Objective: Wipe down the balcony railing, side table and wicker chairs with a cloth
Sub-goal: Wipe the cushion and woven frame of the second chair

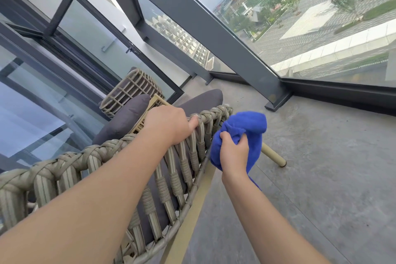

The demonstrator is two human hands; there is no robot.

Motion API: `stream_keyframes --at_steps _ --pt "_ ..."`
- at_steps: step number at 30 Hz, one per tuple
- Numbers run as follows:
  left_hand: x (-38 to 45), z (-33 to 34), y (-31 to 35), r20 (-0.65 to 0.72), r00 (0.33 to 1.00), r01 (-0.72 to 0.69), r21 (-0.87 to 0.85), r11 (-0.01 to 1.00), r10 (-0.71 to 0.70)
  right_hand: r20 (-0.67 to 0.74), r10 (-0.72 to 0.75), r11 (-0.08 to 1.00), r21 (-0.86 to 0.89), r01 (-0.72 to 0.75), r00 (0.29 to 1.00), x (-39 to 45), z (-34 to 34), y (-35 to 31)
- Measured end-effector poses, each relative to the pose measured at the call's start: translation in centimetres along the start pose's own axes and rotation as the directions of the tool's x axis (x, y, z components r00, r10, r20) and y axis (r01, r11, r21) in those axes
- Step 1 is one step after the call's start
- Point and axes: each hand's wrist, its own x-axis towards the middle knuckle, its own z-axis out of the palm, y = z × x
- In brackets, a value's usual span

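The left hand (169,123) rests on the top rim of the chair (120,165), with the right hand (233,156) and cloth (246,126) just right of it. The side table (130,90) stands beyond the chair, and the railing (214,28) runs along the balcony's far and right edges.

The left hand (169,124) lies over the braided top rim of the wicker chair (120,169), so its fingertips, curled past the rim, are out of sight, and the forearm covers a stretch of the weave. The chair runs off the left and bottom edges; only one leg (275,156) shows, partly behind the blue cloth (242,135). The right hand (233,154) hides the cloth's middle, and whether the cloth touches the chair cannot be told. The wicker side table (130,90) stands half behind the grey cushions (128,118). The railing post (214,28) is cut off by the top edge. The ground beyond the glass is blurred.
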Motion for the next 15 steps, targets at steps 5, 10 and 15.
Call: stream_keyframes --at_steps 5,10,15 --pt "0.1 -0.1 0.0 -0.007 1.0 0.009 0.0 1.0 -0.009 0.005 0.169 0.965 -0.202 -0.164 0.986 0.2 -2.5 4.9" --pt "0.1 0.0 -0.1 -0.01 1.0 0.029 -0.002 1.0 -0.029 0.141 0.209 0.939 -0.305 -0.158 0.968 -1.8 -0.5 6.1" --pt "0.0 -0.1 -0.1 -0.003 1.0 0.023 0.007 1.0 -0.023 0.13 0.19 0.938 -0.316 -0.141 0.973 -2.4 0.8 5.3"
